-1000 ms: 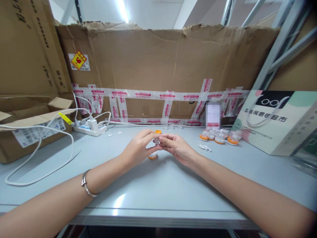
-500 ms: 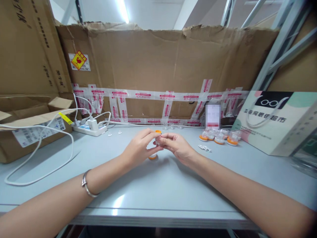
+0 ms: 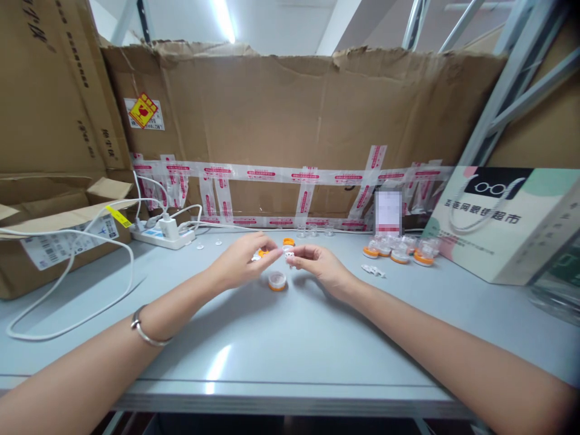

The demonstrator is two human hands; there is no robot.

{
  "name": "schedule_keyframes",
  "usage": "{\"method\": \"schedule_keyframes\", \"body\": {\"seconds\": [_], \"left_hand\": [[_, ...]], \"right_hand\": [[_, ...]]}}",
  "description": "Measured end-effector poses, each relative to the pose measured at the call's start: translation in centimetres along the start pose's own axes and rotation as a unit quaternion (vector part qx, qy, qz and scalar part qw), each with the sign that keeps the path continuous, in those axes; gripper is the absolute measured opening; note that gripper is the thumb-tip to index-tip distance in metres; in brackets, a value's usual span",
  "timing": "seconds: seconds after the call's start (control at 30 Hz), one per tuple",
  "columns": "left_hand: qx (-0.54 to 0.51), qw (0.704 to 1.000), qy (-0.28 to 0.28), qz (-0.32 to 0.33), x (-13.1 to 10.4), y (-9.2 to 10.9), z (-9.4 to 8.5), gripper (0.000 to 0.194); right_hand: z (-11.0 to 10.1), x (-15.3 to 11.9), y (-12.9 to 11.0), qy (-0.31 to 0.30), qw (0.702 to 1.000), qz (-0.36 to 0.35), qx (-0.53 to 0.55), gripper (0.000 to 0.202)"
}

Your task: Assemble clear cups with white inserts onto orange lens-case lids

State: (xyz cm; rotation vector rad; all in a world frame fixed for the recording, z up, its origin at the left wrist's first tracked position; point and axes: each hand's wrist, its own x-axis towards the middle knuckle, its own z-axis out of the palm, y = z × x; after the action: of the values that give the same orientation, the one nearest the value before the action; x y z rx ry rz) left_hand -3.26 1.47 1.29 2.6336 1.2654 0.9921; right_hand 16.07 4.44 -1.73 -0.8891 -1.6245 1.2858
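My right hand (image 3: 324, 266) pinches a small white plastic part (image 3: 289, 257) between thumb and fingertips; its exact kind is too small to tell. My left hand (image 3: 244, 260) is just left of it, fingers stretched out and apart, holding nothing that I can see. Small orange and white pieces (image 3: 261, 254) show between and behind the left fingers. Below the fingertips, a round clear container with an orange base (image 3: 277, 281) stands on the table. Behind the hands sits another orange and white round piece (image 3: 288, 242), partly hidden.
Several clear and orange round containers (image 3: 399, 256) stand at the right, with white parts (image 3: 373, 270) in front. Farther right is a paper bag (image 3: 489, 241). A power strip (image 3: 165, 237) with white cables and an open carton (image 3: 58, 241) occupy the left. Cardboard (image 3: 290, 109) closes off the back.
My left hand has moved away from the white part, leftward, and its fingers have opened. The right hand keeps the part. The round container below is now uncovered to view.
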Motion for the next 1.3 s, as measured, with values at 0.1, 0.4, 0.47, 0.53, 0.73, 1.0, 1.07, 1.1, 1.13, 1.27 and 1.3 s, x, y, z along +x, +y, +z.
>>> {"method": "schedule_keyframes", "body": {"seconds": [0.1, 0.4, 0.47, 0.53, 0.73, 1.0, 1.07, 1.1, 1.13, 1.27, 1.3], "left_hand": [[0.004, 0.993, -0.113, -0.045, -0.3, -0.4, -0.2, 0.039], [-0.009, 0.98, -0.19, -0.061, -0.4, -1.0, 1.4, 0.036], [-0.006, 0.981, -0.185, -0.061, -0.3, -0.9, 1.4, 0.035], [-0.004, 0.981, -0.186, -0.061, -0.3, -0.8, 1.4, 0.035], [-0.012, 0.98, -0.19, -0.059, -0.3, -0.8, 1.5, 0.036], [-0.027, 0.981, -0.187, -0.04, -0.2, -0.9, 1.6, 0.032], [-0.031, 0.981, -0.187, -0.036, -0.3, -0.9, 1.6, 0.032], [-0.034, 0.981, -0.186, -0.034, -0.3, -1.0, 1.6, 0.032], [-0.036, 0.982, -0.185, -0.032, -0.3, -1.0, 1.6, 0.032], [-0.045, 0.979, -0.195, -0.028, -0.3, -1.0, 1.4, 0.031], [-0.05, 0.978, -0.201, -0.024, -0.3, -1.0, 1.3, 0.031]], "right_hand": [[0.2, -0.1, 0.0, -0.016, 1.0, -0.01, 0.0, 0.027], [1.2, 0.1, 0.8, -0.044, 0.999, -0.017, 0.004, 0.021], [1.2, 0.2, 1.0, -0.042, 0.999, -0.019, 0.005, 0.02], [1.2, 0.2, 1.2, -0.045, 0.999, -0.026, 0.0, 0.02], [1.2, 0.1, 1.2, -0.065, 0.995, -0.059, -0.053, 0.018], [1.2, -0.4, 0.5, -0.061, 0.978, -0.108, -0.166, 0.018], [1.2, -0.5, 0.2, -0.064, 0.975, -0.115, -0.182, 0.018], [1.3, -0.6, 0.1, -0.065, 0.972, -0.118, -0.191, 0.017], [1.3, -0.7, 0.0, -0.068, 0.97, -0.12, -0.2, 0.016], [1.3, -0.8, -0.5, -0.073, 0.967, -0.117, -0.216, 0.016], [1.2, -0.8, -0.6, -0.077, 0.967, -0.116, -0.216, 0.016]]}}
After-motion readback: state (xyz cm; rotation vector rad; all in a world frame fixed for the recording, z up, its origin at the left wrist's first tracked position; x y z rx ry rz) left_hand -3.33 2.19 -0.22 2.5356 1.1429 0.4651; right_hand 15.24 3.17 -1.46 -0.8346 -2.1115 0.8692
